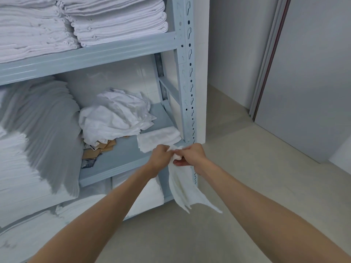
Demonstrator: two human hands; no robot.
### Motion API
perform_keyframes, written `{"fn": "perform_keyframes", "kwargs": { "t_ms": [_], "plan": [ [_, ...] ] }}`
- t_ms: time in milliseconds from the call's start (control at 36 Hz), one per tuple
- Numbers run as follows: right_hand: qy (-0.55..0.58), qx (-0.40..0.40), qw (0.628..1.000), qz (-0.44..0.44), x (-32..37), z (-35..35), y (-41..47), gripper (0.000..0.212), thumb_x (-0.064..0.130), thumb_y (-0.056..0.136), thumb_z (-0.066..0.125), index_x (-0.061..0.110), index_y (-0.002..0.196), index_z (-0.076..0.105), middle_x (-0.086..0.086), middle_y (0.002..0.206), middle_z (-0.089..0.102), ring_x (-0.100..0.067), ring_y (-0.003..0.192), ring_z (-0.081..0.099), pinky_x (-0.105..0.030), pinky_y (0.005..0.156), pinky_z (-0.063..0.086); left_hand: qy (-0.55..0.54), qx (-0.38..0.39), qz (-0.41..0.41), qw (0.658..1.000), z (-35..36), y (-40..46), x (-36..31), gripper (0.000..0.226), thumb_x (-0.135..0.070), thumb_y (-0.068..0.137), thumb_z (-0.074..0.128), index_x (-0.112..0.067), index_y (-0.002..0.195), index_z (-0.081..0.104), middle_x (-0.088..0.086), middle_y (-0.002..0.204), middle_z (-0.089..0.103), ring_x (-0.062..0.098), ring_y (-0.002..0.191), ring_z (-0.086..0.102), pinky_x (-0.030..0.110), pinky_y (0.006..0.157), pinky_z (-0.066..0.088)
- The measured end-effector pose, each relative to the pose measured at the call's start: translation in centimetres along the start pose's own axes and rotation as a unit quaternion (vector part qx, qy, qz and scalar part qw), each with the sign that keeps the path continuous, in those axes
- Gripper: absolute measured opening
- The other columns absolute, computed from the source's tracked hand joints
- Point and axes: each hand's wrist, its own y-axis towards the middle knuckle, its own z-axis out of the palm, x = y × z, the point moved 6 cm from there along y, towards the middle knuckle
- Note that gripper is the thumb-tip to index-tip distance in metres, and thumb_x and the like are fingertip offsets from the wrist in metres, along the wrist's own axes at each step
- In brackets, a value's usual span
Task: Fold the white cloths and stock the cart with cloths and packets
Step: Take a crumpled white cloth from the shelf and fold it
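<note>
Fingers of both hands clamped on one white cloth (181, 188): left hand (161, 155) and right hand (190, 154) pinch its top edge close together, knuckles nearly touching, in front of the shelf lip. Fingertips themselves hidden in the bunched fabric; cannot see how many hold it. Cloth hangs straight down below the fingers, lower corners splayed and free over the floor (237, 196).

Just beyond the fingers, a folded cloth (158, 138) lies flat on the grey shelf (121, 162), its near edge partly covered by the left hand. Farther back and left of the fingers, a crumpled heap of white cloths (115, 114). Under that heap's near edge, brown packets (102, 147), mostly buried; one dark packet (88, 163) has print on it, too small to read.

Far left of the fingers, tall stacked linens (38, 130), cut off by the frame edge. More folded stacks (117, 21) above, tops cropped. Slotted upright post (187, 73) stands right behind the right hand. Open floor to the right of the fingers, running to a wall and a sliding door panel (303, 82).
</note>
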Motion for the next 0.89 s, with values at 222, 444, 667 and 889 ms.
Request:
{"fn": "perform_keyframes", "kwargs": {
  "t_ms": [222,444,667,889],
  "plan": [
    [0.052,-0.011,0.999,0.002,0.5,-1.0,-0.3,0.014,-0.012,0.080,0.057,-0.011,0.073,0.069,-0.031,0.076,0.071,-0.042,0.066,0.072,-0.037,0.056,0.061,-0.015,0.035,-0.005,0.999,1.0,-1.0,-1.2,0.016,-0.025,0.075,0.055,-0.017,0.062,0.050,0.000,0.071,0.051,0.020,0.073,0.047,0.032,0.072,0.037],
    [-0.009,-0.001,0.998,-0.059,0.5,-1.6,0.1,0.015,0.004,0.088,0.069,0.006,0.073,0.073,-0.010,0.068,0.075,-0.021,0.062,0.073,-0.028,0.055,0.058,0.064,0.064,0.103,0.991,2.1,-1.5,-2.1,0.021,-0.021,0.082,0.081,-0.035,0.074,0.067,-0.022,0.071,0.070,-0.008,0.072,0.063,0.006,0.066,0.047],
    [-0.171,-0.010,0.975,-0.139,1.6,-2.6,0.8,0.017,0.025,0.076,0.084,0.016,0.080,0.070,0.008,0.071,0.062,-0.007,0.066,0.054,-0.017,0.057,0.040,0.008,0.090,0.063,0.994,0.9,-1.6,-1.4,0.020,-0.004,0.097,0.058,-0.014,0.087,0.072,-0.010,0.076,0.067,0.003,0.071,0.061,0.017,0.068,0.045],
    [-0.342,0.121,0.920,-0.147,-1.3,-3.6,0.7,0.033,0.039,0.071,0.087,0.029,0.078,0.056,0.014,0.074,0.055,-0.005,0.068,0.052,-0.020,0.061,0.037,0.037,-0.008,0.078,0.996,-0.7,-1.5,-1.4,0.011,-0.001,0.083,0.061,-0.001,0.076,0.070,0.002,0.070,0.059,0.015,0.064,0.049,0.028,0.061,0.041]
  ]
}}
